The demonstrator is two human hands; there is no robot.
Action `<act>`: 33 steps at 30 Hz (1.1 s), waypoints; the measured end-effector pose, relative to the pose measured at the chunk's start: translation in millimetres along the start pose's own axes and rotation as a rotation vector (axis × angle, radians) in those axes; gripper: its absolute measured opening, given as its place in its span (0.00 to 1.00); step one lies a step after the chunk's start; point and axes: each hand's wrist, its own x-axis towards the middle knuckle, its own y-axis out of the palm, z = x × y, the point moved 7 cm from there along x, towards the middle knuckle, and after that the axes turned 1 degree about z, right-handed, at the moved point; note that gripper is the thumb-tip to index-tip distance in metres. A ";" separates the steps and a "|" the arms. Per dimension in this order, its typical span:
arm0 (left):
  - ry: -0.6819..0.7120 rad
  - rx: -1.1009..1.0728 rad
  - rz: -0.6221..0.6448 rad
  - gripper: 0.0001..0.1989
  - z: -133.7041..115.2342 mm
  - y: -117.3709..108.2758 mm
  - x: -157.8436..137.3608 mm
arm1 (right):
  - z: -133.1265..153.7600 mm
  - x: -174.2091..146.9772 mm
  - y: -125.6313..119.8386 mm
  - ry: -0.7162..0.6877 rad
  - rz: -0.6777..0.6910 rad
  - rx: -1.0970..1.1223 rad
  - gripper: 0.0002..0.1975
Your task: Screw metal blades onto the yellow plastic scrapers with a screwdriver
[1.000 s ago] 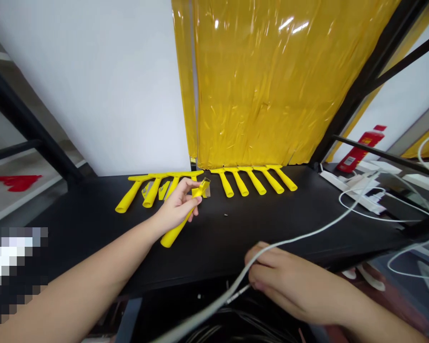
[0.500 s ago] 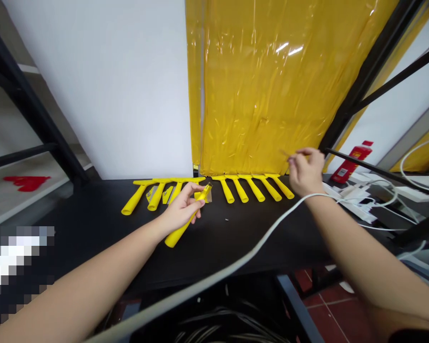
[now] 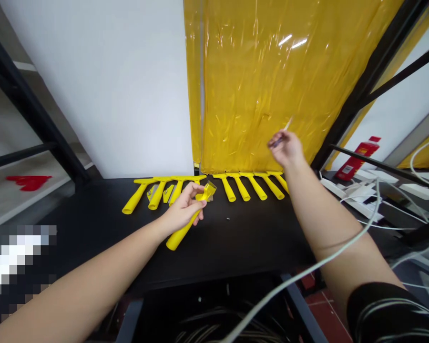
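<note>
My left hand point(image 3: 188, 205) is closed around a yellow scraper point(image 3: 181, 237). Its round hollow handle points down toward me and its flat head faces up and right. Raised before the yellow sheet, my right hand point(image 3: 286, 146) grips a slim tool point(image 3: 288, 124) with a thin pale tip pointing up; motion blur hides its kind. More yellow scrapers lie along the back of the black tabletop point(image 3: 250, 233): a left group point(image 3: 134, 200) partly behind my left hand, and a right row point(image 3: 258, 188) whose last handle is partly covered by my right forearm.
A yellow plastic sheet point(image 3: 257, 85) hangs behind the table beside a white panel point(image 3: 103, 90). A red bottle point(image 3: 357, 158) and white power strips stand at the right. A pale cable point(image 3: 307, 271) crosses over my right forearm. A red object point(image 3: 28, 182) lies on the left shelf.
My right hand has moved left and up from the table's right end, with the slim tool now pointing upward. My left hand has turned the scraper's head slightly, staying in place.
</note>
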 end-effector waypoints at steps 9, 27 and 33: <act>-0.111 -0.146 0.030 0.18 1.5 -1.7 1.5 | -43.2 -93.9 122.3 -0.075 0.411 -0.513 0.14; -0.403 -0.206 -0.041 0.24 39.6 -8.6 3.2 | -69.1 -130.3 170.6 -0.192 0.795 -0.818 0.08; -0.440 -0.209 -0.022 0.25 40.8 -6.4 2.1 | -53.6 -132.1 173.2 -0.188 0.729 -0.717 0.06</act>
